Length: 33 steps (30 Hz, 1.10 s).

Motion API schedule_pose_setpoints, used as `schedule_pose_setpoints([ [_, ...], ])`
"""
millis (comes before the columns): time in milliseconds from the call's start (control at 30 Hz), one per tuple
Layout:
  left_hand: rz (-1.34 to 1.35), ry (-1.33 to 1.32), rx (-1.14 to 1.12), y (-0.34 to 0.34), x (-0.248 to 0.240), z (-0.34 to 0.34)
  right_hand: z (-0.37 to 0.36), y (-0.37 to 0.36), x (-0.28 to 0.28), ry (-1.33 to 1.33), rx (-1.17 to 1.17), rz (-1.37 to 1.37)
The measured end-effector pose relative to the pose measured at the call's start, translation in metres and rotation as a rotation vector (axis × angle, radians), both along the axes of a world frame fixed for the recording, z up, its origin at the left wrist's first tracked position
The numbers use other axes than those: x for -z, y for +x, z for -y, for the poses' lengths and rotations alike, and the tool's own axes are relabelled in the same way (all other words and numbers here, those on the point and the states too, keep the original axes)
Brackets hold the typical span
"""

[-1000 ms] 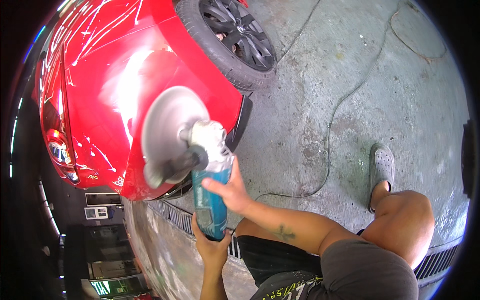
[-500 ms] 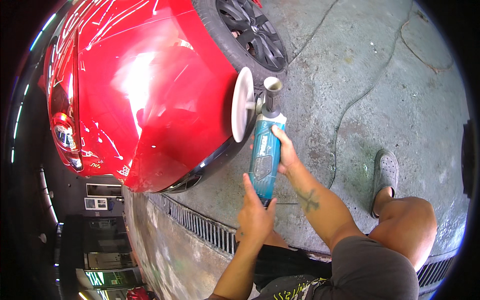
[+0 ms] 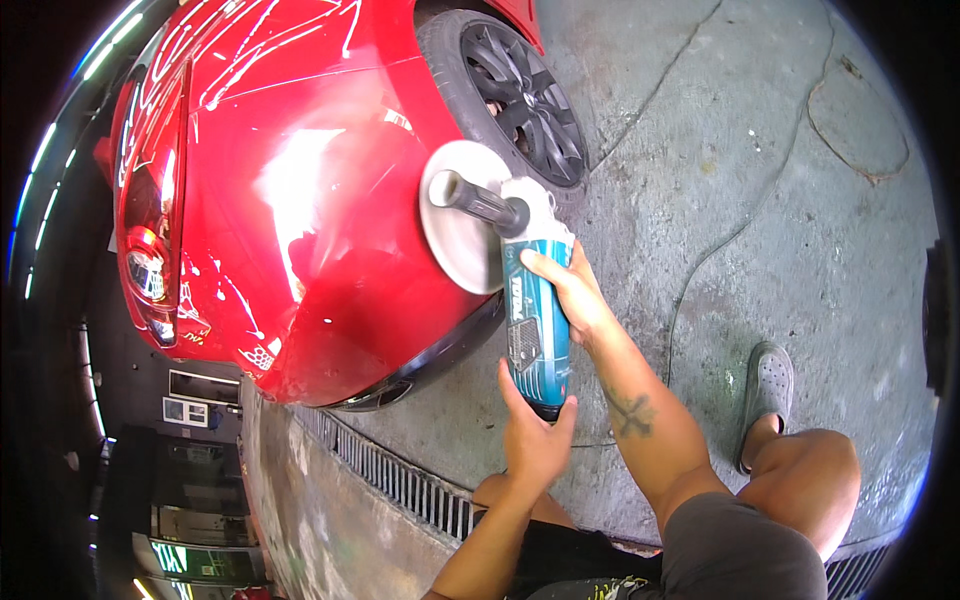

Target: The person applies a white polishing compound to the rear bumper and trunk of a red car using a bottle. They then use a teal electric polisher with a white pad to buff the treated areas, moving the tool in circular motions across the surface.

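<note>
Beside red car [image 3: 345,240] | left fingers [image 3: 509,386], right fingers [image 3: 546,266] both wrapped around teal polisher [image 3: 540,295]

There were two hands, one left hand [image 3: 538,443] and one right hand [image 3: 581,296], and one polisher [image 3: 541,320] with one round pad [image 3: 452,238] and one side handle [image 3: 482,204]. One red car [image 3: 365,250] showed one wheel [image 3: 532,108] and one tail light [image 3: 148,262]. The floor [image 3: 740,290] bore one grey clog [image 3: 770,388] and, along its near edge, two visible stretches of grating [image 3: 402,482].

White glare on red bodywork [image 3: 335,225], curved fisheye rim, dim, seemingly soft background [image 3: 195,485] at left.
</note>
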<state>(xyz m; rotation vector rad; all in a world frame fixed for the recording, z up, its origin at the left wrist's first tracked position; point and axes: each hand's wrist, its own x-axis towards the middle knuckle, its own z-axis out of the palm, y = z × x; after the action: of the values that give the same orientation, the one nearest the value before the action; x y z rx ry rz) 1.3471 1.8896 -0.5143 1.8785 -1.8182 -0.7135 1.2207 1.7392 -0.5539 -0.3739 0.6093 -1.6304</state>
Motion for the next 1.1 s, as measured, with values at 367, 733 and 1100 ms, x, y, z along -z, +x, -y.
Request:
schedule_pose_setpoints([
  [367,0.017,-0.250,-0.022,-0.048,-0.065,0.094,0.098,-0.061,-0.117,-0.145,0.110,-0.253],
  [733,0.008,-0.288,-0.002,-0.073,-0.059,0.090,0.091,-0.077,-0.116,-0.168,0.072,-0.266],
  [1100,-0.026,-0.203,-0.042,-0.044,-0.018,0.040,0.046,-0.032,-0.052,-0.076,0.145,-0.346],
])
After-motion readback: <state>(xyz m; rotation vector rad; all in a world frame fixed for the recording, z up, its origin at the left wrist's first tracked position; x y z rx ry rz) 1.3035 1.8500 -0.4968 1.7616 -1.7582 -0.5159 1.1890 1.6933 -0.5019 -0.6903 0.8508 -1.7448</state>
